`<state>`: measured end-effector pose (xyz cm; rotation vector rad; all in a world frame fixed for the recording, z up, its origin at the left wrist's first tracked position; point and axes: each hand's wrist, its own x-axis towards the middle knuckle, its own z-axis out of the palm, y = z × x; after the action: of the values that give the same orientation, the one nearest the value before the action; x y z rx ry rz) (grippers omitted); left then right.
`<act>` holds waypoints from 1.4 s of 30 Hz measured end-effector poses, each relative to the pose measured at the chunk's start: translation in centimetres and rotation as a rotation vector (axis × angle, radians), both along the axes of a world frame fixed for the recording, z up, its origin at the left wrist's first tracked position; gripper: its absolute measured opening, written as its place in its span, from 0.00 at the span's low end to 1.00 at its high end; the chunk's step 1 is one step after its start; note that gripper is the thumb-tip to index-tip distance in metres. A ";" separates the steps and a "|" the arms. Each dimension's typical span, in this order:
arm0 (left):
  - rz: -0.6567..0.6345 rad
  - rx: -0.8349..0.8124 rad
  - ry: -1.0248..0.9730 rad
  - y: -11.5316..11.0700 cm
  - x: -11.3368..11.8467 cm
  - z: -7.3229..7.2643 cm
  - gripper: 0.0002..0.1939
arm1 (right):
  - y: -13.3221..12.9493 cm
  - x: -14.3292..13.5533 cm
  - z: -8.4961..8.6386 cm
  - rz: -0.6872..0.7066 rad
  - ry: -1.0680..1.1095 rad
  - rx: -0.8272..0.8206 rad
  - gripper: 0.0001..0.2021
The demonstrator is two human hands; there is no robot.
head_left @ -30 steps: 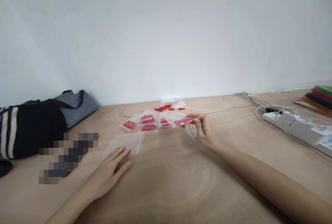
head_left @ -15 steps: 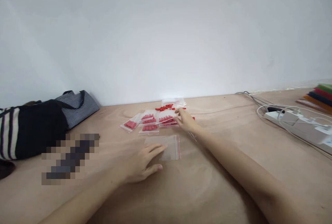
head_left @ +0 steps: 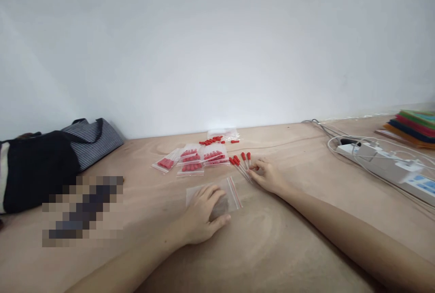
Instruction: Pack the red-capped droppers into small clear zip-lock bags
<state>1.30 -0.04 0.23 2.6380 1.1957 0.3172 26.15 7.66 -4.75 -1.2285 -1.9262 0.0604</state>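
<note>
My left hand (head_left: 205, 213) lies with fingers apart on a clear zip bag (head_left: 234, 193) with a red line along its seal; part of the bag is hidden under the palm. To the right, my right hand (head_left: 267, 176) is closed in a pinch on a dropper (head_left: 257, 167), whose red bulb shows between the fingers. Beside these fingertips lie several glass droppers with red bulbs (head_left: 243, 156), their thin stems pointing toward me. Beyond both hands are filled zip bags (head_left: 190, 166) of red-bulbed droppers, overlapping one another.
Loose red bulbs (head_left: 212, 140) and a clear bag (head_left: 222, 133) lie near the wall. A black-and-striped bag (head_left: 44, 168) and a blurred-out dark object (head_left: 86, 209) are at left. At right are a power strip (head_left: 387, 161) with cables and a coloured stack (head_left: 413, 127).
My right hand has moved from the loose bulbs back toward me, to the droppers on the right. My left hand has slid slightly right over the zip bag, which now lies a little rotated.
</note>
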 end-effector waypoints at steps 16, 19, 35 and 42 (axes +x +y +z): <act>0.026 -0.068 0.038 0.9 1.3 -1.2 0.36 | 1.3 -6.5 2.9 -0.367 -0.237 -0.291 0.09; 0.018 -0.067 0.034 0.9 1.3 -1.3 0.36 | -0.1 -5.3 2.8 -0.142 -0.177 -0.153 0.08; 0.005 -0.045 -0.032 1.0 1.0 -1.7 0.35 | -5.1 -2.0 1.9 0.508 -0.263 -0.070 0.12; 0.007 -0.034 -0.020 0.9 1.1 -1.6 0.35 | -5.4 -2.2 1.8 0.544 -0.254 -0.023 0.11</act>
<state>2.39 0.86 -1.34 2.5964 1.1941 0.3206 23.97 2.22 -2.94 -0.7198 -2.4430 0.2182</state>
